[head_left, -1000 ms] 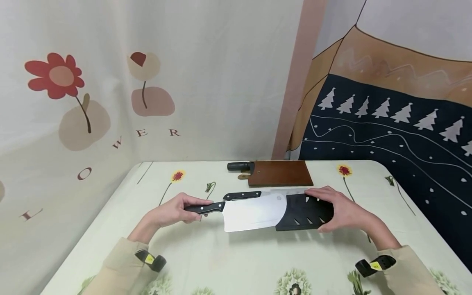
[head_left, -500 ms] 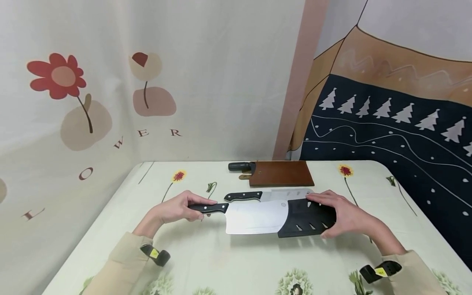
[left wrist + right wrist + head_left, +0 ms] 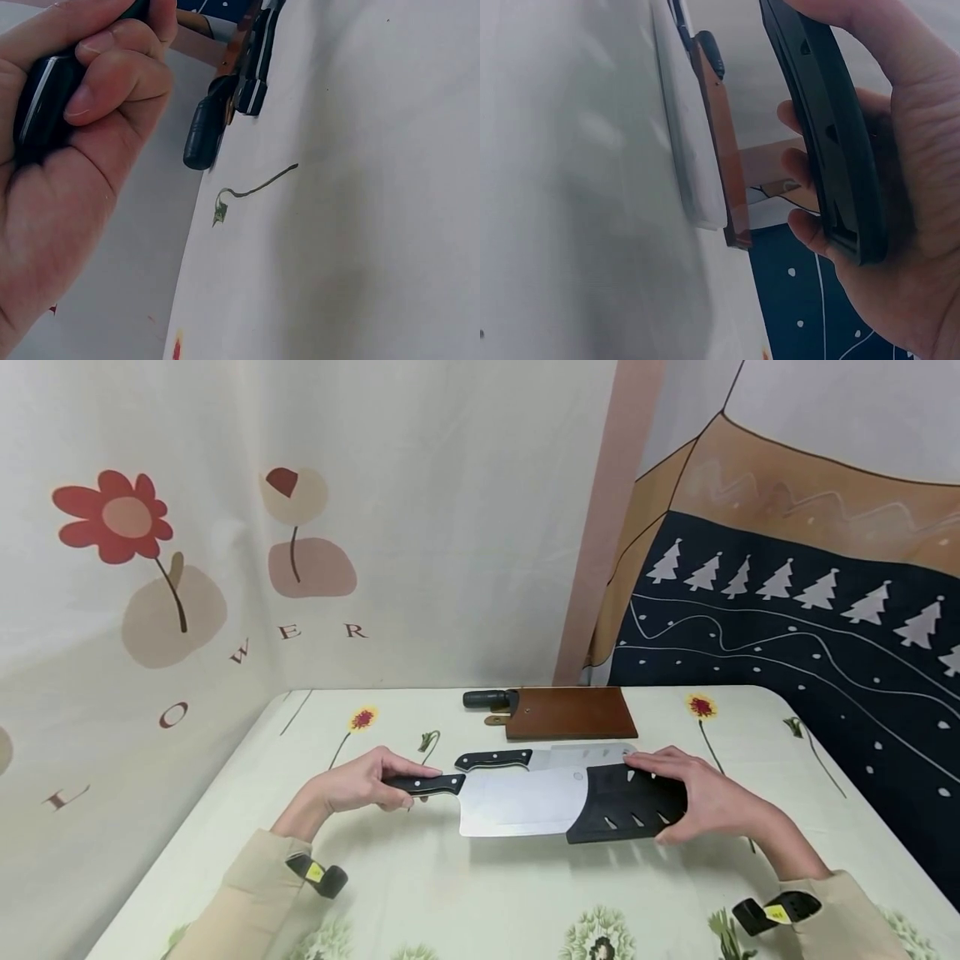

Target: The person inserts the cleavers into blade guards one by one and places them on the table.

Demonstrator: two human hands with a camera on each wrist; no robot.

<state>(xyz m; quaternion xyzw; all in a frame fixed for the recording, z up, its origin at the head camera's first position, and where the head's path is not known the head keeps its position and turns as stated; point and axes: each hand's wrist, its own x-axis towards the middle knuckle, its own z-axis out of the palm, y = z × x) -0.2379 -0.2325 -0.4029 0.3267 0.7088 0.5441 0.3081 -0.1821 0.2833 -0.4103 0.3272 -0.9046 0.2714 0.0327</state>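
Observation:
My left hand (image 3: 367, 783) grips the black riveted handle (image 3: 423, 784) of a cleaver (image 3: 517, 803), its fingers curled round it in the left wrist view. The wide steel blade points right, its end inside a black slotted knife sheath (image 3: 622, 810). My right hand (image 3: 701, 797) holds the sheath by its far end, fingers on one side and thumb on the other. Both are held above the table, casting a shadow below. Just behind lies a second knife (image 3: 495, 760) with a black handle and a pale, translucent cover on its blade, partly hidden by the cleaver.
Farther back, a third knife with a dark round handle (image 3: 486, 699) lies in a brown sheath (image 3: 573, 713). All stand on a table (image 3: 420, 893) with a flower-print cloth. Printed curtains (image 3: 450, 527) hang directly behind the table's back edge.
Both hands have shifted slightly towards me and to the right with the cleaver and sheath, showing more of the covered knife behind. Over the last half second they have hardly moved.

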